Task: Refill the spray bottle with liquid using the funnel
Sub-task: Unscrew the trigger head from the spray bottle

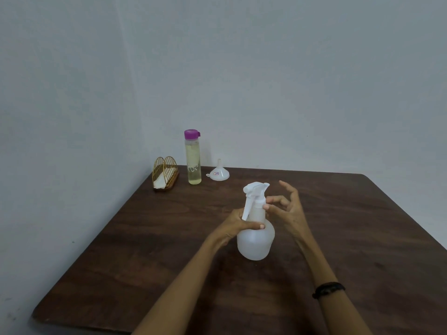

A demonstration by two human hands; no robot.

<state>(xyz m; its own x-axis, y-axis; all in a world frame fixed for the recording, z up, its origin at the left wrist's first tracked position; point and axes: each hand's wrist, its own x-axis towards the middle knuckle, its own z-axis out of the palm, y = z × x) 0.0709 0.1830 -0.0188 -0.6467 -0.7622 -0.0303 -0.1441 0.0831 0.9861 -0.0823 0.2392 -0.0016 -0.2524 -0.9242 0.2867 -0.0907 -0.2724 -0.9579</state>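
Dark brown wood-grain table (145, 250), rounded corners, matt surface, set into a corner of plain pale grey-blue walls (290, 81).

Items on the table, four in all:

One spray bottle (256, 240), translucent white plastic, squat rounded body narrowing to a neck, opaque white trigger head (255, 192) still fitted on top. Stands upright near the middle of the table.

One tall bottle (193, 163), clear, slim and cylindrical, purple flip-top cap (191, 134) closed, filled most of the way with pale yellow liquid. Upright at the far edge, well apart from the spray bottle.

One funnel (219, 172), white translucent plastic, resting mouth-down with spout pointing up, small side tab, a small sticker on the cone. Just beside the tall bottle, to its right.

One napkin holder (165, 172), gold-coloured wire, two arched sides on a brown base, white paper between them. To the left of the tall bottle, at the table's far left corner.

Hands, two, bare:

Left hand (238, 226) wraps the spray bottle at the shoulder below the neck, thumb laid across the front, fingers curled behind.

Right hand (286, 209) is raised beside the trigger head, thumb and forefinger tips at the collar of the neck; whether they actually pinch it cannot be told. The other fingers are spread and lifted away. One black band (328, 289) circles the right forearm.
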